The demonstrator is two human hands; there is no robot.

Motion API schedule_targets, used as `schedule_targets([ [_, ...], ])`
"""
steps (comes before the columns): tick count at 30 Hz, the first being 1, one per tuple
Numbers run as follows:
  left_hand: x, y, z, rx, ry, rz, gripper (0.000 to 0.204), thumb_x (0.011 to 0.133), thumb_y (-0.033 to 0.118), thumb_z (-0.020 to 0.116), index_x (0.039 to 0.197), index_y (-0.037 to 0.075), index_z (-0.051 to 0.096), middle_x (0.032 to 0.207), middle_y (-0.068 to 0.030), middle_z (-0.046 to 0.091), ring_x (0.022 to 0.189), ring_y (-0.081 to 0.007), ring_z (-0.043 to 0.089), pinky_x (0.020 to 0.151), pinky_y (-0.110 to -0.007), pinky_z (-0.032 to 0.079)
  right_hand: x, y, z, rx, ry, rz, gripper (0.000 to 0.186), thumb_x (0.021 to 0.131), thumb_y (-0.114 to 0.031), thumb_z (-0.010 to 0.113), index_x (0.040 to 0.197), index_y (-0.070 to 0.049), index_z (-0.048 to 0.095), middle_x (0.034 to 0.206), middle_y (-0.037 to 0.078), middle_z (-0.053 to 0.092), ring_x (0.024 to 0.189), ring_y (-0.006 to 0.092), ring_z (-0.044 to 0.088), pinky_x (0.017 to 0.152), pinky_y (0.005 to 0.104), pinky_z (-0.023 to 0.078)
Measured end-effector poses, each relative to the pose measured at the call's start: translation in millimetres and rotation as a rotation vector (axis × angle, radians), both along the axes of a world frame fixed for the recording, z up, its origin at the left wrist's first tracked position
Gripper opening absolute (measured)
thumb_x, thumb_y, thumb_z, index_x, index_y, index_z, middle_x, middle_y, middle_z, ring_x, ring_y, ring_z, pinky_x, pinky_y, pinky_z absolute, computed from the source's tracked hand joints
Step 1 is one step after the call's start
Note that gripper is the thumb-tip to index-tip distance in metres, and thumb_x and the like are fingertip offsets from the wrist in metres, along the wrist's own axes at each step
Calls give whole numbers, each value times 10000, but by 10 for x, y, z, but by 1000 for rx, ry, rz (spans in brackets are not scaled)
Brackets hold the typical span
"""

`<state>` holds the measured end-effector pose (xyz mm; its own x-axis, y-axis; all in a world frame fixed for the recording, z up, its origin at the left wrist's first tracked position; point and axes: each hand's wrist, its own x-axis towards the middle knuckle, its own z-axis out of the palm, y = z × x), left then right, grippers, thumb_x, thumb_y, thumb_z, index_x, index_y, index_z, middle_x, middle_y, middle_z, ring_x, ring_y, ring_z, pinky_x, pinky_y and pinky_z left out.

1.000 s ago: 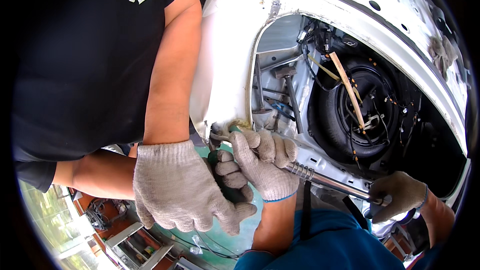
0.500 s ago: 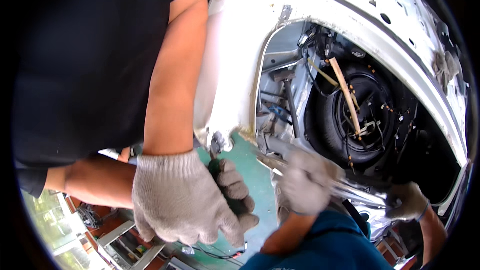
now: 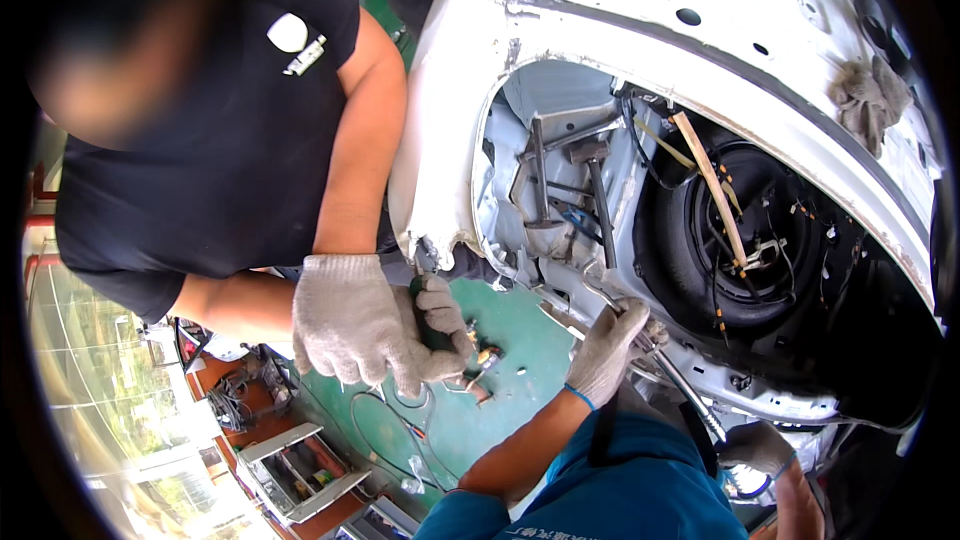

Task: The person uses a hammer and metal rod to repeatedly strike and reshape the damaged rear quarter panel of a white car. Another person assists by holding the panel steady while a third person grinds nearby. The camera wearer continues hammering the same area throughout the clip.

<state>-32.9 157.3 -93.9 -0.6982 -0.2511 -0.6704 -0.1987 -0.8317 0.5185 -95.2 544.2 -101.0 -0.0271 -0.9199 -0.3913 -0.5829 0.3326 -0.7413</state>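
Note:
My left hand [image 3: 605, 358], in a knit glove, grips a chrome metal bar tool [image 3: 690, 395] near its bent upper end, beside the lower lip of the trunk opening. My right hand [image 3: 755, 448], also gloved, is closed round the bar's lower end. To my left, a co-worker's gloved hands [image 3: 350, 315] hold a green-handled tool [image 3: 438, 332] against the torn corner of the white car panel [image 3: 440, 170].
In the car cavity lie hammers [image 3: 598, 190], a spare wheel [image 3: 670, 240], wiring and a wooden strip [image 3: 705, 175]. A bundled glove [image 3: 865, 100] rests on the upper bodywork. The green floor [image 3: 500, 420] holds cables and small tools. The co-worker [image 3: 210, 200] leans in from the left.
My left hand and the bar's bent end have moved right, away from the co-worker's tool. The bar now slants more steeply. The co-worker's hands appear slightly higher and smaller in view.

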Motion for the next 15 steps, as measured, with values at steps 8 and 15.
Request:
schedule_targets([
  [8,471,8,-139,-129,-188,-206,424,1068,314,608,1316,-22,538,1163,-148,649,1063,-236,676,978,-415,601,163,180,-306,239,-434,-584,114,841,-126,835,925,-63,791,867,63,771,770,163,736,689,300,596],
  [15,861,77,-387,-208,-275,-201,428,1058,330,615,1295,-23,562,1110,-144,669,1022,-241,691,940,-407,605,94,10,-207,566,-806,-1153,260,736,-150,883,935,-19,780,801,47,721,671,157,634,670,325,517],
])
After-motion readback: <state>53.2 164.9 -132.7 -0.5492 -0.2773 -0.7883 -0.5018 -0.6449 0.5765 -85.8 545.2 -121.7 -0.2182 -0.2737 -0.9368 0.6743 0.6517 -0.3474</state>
